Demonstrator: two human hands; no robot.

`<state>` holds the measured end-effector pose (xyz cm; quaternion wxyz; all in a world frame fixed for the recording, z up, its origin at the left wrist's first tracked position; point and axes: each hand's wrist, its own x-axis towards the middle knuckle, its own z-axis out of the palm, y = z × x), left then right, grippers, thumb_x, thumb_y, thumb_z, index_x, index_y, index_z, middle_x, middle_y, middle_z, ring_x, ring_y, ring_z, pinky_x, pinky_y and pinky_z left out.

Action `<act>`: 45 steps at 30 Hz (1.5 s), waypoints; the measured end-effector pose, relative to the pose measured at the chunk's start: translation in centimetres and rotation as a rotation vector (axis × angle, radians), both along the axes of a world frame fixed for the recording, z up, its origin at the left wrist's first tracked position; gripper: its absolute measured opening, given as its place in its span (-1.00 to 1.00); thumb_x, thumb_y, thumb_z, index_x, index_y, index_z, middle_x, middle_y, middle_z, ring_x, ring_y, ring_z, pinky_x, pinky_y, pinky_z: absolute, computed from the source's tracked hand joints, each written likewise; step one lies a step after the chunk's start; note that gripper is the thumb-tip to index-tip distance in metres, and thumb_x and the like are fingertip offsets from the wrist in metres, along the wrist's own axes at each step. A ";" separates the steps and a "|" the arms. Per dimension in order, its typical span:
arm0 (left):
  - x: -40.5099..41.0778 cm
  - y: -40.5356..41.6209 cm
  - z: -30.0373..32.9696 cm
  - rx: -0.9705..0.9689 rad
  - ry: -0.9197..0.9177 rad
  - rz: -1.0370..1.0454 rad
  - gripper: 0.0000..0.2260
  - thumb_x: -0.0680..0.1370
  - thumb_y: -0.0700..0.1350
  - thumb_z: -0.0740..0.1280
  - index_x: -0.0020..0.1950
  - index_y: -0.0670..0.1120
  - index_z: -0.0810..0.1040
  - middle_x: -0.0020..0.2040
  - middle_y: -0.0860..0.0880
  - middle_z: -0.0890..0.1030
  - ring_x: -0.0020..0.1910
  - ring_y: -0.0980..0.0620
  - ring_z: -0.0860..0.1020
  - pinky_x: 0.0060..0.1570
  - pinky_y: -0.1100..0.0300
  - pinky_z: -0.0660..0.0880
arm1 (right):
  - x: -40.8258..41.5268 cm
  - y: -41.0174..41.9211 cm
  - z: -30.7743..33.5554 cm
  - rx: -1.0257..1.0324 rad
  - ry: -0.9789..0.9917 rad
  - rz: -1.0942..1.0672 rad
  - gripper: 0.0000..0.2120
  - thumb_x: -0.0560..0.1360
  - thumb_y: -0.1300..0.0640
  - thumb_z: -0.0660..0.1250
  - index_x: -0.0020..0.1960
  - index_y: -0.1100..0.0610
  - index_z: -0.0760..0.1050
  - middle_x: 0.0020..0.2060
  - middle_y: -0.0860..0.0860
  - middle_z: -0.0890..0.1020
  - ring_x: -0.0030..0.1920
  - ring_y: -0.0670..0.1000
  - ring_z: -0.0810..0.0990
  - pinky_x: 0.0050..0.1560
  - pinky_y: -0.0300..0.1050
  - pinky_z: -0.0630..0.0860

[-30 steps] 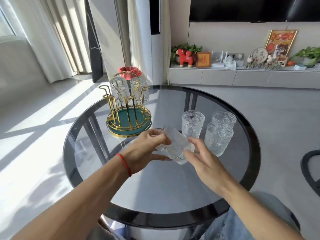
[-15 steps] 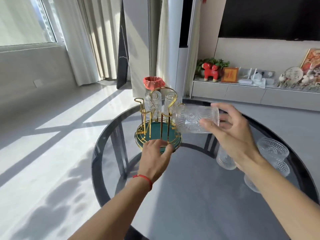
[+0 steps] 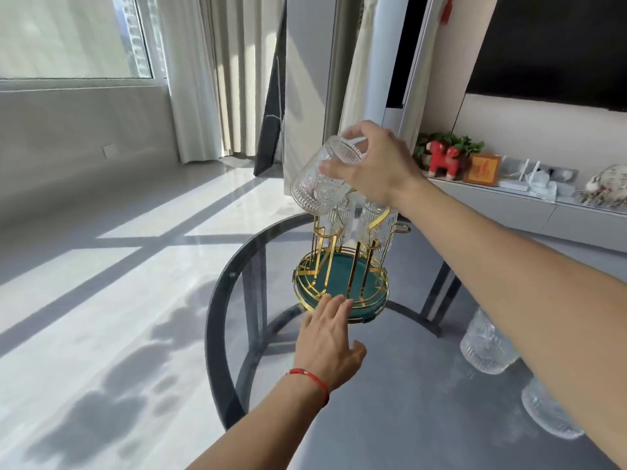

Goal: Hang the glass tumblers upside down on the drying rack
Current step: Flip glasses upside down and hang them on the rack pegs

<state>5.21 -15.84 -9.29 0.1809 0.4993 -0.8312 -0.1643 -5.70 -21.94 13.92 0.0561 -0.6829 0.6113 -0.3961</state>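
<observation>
Head view, looking down over the round glass table (image 3: 224, 334): my right hand (image 3: 373, 164) is up above the rack (image 3: 342, 279), fingers wrapped around a tumbler (image 3: 322, 179). I grip it near its base; the glass is tipped, mouth pointing down and left, hanging just over the top of a gold peg (image 3: 320, 232). Whether the rim is touching the peg, I cannot tell.

My left hand (image 3: 330, 344) is low, palm down, fingers spread and loose, holding nothing. Its fingertips (image 3: 336, 301) rest against the near edge of the rack's green tray. A red string (image 3: 310, 379) circles that wrist.

On the far side of the rack, two tumblers (image 3: 376, 222) already hang upside down on pegs, side by side, partly hidden behind the one I hold.

Down at the right, under my forearm, two more tumblers stand on the table: one (image 3: 485, 347) nearer the rack, another (image 3: 543, 412) closer to me, well apart from the rack. Sunlight falls in bars across the floor at left.
</observation>
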 end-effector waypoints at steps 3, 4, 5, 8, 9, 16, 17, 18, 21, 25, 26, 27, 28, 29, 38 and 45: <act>-0.1 0.1 0.0 -0.014 -0.017 0.011 -0.37 0.58 0.09 0.29 0.61 0.00 0.18 0.62 -0.01 0.25 0.64 -0.07 0.10 0.57 -0.11 0.20 | 1.1 -1.9 -0.6 0.041 0.083 -0.013 -0.32 0.40 -0.25 0.50 0.39 0.06 0.45 0.34 0.04 0.57 0.28 0.08 0.54 0.09 -0.14 0.38; -0.2 0.1 0.0 -0.010 -0.015 0.018 -0.39 0.59 0.09 0.27 0.60 -0.01 0.19 0.61 -0.01 0.26 0.63 -0.06 0.11 0.57 -0.13 0.22 | 1.4 -2.4 -0.9 0.051 0.113 -0.020 -0.32 0.41 -0.26 0.49 0.40 0.06 0.45 0.36 0.04 0.56 0.30 0.08 0.53 0.10 -0.12 0.37; -0.2 0.2 0.1 -0.008 -0.013 0.026 -0.41 0.60 0.10 0.25 0.60 -0.02 0.20 0.60 -0.01 0.27 0.63 -0.06 0.13 0.56 -0.15 0.23 | 1.7 -2.8 -1.2 0.060 0.140 -0.029 -0.32 0.41 -0.26 0.48 0.40 0.06 0.44 0.36 0.04 0.55 0.32 0.09 0.52 0.10 -0.10 0.36; -0.3 0.2 0.3 -0.010 -0.021 0.036 -0.43 0.61 0.09 0.22 0.59 -0.04 0.21 0.59 -0.02 0.28 0.62 -0.06 0.14 0.56 -0.17 0.23 | 2.2 -3.8 -2.1 0.105 0.198 -0.059 -0.32 0.41 -0.25 0.47 0.41 0.05 0.43 0.34 0.05 0.55 0.34 0.11 0.48 0.09 -0.05 0.37; -0.3 0.3 0.3 -0.010 -0.024 0.034 -0.44 0.61 0.08 0.21 0.59 -0.04 0.21 0.59 -0.02 0.28 0.62 -0.06 0.13 0.56 -0.18 0.22 | 2.3 -4.1 -2.4 0.127 0.206 -0.068 -0.31 0.41 -0.26 0.47 0.42 0.05 0.42 0.34 0.06 0.54 0.34 0.11 0.49 0.12 -0.03 0.40; -0.2 0.5 0.5 -0.023 0.009 0.043 -0.51 0.65 0.09 0.12 0.54 -0.06 0.28 0.54 -0.01 0.34 0.59 -0.03 0.20 0.50 -0.16 0.29 | 2.8 -4.8 -4.1 0.221 0.301 -0.075 -0.30 0.42 -0.23 0.48 0.44 0.08 0.44 0.31 0.09 0.58 0.28 0.17 0.54 0.23 0.04 0.43; -0.2 0.5 0.6 -0.024 0.017 0.047 -0.53 0.66 0.09 0.10 0.53 -0.06 0.30 0.53 -0.01 0.36 0.58 -0.02 0.22 0.49 -0.15 0.31 | 2.8 -4.8 -4.3 0.230 0.321 -0.076 -0.31 0.42 -0.23 0.48 0.44 0.07 0.45 0.29 0.08 0.59 0.27 0.17 0.54 0.22 0.04 0.38; -0.2 0.5 0.6 -0.025 0.020 0.050 -0.54 0.66 0.09 0.08 0.52 -0.06 0.31 0.52 -0.01 0.37 0.57 -0.02 0.23 0.48 -0.15 0.32 | 3.0 -4.9 -4.7 0.238 0.345 -0.076 -0.32 0.43 -0.22 0.48 0.45 0.05 0.44 0.28 0.07 0.59 0.28 0.16 0.53 0.23 0.06 0.31; -0.3 0.5 0.7 -0.024 0.014 0.055 -0.55 0.67 0.08 0.06 0.51 -0.08 0.32 0.50 -0.03 0.38 0.55 -0.03 0.26 0.47 -0.15 0.33 | 3.2 -5.1 -5.4 0.242 0.474 -0.090 -0.35 0.45 -0.24 0.45 0.45 -0.01 0.43 0.26 0.04 0.60 0.31 0.16 0.51 0.31 0.12 0.21; -0.4 0.6 0.7 -0.028 0.013 0.059 -0.57 0.67 0.08 0.05 0.49 -0.08 0.33 0.49 -0.03 0.40 0.54 -0.03 0.27 0.46 -0.15 0.34 | 3.3 -5.2 -5.6 0.305 0.656 -0.103 -0.41 0.47 -0.19 0.42 0.45 -0.04 0.44 0.29 0.06 0.59 0.37 0.18 0.46 0.45 0.22 0.14; -0.4 0.7 0.7 -0.029 0.012 0.060 -0.57 0.67 0.08 0.05 0.48 -0.07 0.33 0.49 -0.03 0.40 0.54 -0.03 0.27 0.45 -0.15 0.35 | 3.4 -5.2 -5.6 0.332 0.690 -0.105 -0.44 0.50 -0.16 0.39 0.45 -0.05 0.44 0.32 0.08 0.58 0.42 0.20 0.42 0.49 0.28 0.08; -0.3 0.6 0.8 -0.031 0.008 0.063 -0.57 0.67 0.08 0.05 0.48 -0.07 0.33 0.49 -0.03 0.40 0.54 -0.02 0.27 0.44 -0.14 0.37 | 3.5 -5.2 -5.6 0.358 0.720 -0.106 -0.48 0.53 -0.13 0.35 0.46 -0.06 0.45 0.36 0.09 0.56 0.47 0.21 0.36 0.51 0.33 0.03; -0.3 0.6 0.8 -0.034 0.005 0.064 -0.57 0.67 0.08 0.04 0.48 -0.07 0.33 0.49 -0.03 0.39 0.53 -0.02 0.28 0.42 -0.14 0.38 | 3.5 -5.1 -5.6 0.378 0.745 -0.104 -0.51 0.56 -0.11 0.29 0.47 -0.08 0.44 0.39 0.09 0.54 0.50 0.22 0.31 0.52 0.35 0.00; -0.3 0.6 0.8 -0.036 0.001 0.064 -0.57 0.67 0.08 0.05 0.48 -0.07 0.33 0.49 -0.03 0.40 0.52 -0.02 0.29 0.41 -0.13 0.39 | 3.4 -4.9 -5.6 0.386 0.765 -0.099 -0.53 0.58 -0.11 0.23 0.49 -0.10 0.43 0.41 0.08 0.52 0.51 0.21 0.27 0.52 0.35 0.00; -0.3 1.0 1.1 -0.082 -0.028 0.058 -0.58 0.65 0.05 0.13 0.48 -0.07 0.34 0.48 0.00 0.41 0.50 -0.01 0.29 0.27 -0.09 0.45 | 0.8 0.6 -8.9 0.140 0.753 0.002 -0.49 0.69 -0.12 -0.12 0.57 -0.11 0.30 0.66 0.01 0.14 0.66 0.11 -0.17 0.55 0.34 -0.27; -1.0 2.2 1.3 -0.162 0.015 -0.061 -0.57 0.56 0.02 0.28 0.43 0.03 0.41 0.38 0.05 0.50 0.38 -0.06 0.38 0.24 -0.08 0.45 | -2.7 10.3 -11.7 0.123 0.471 0.028 -0.53 0.70 -0.07 0.06 0.58 -0.03 0.32 0.64 -0.01 0.20 0.64 0.02 0.07 0.60 0.18 -0.09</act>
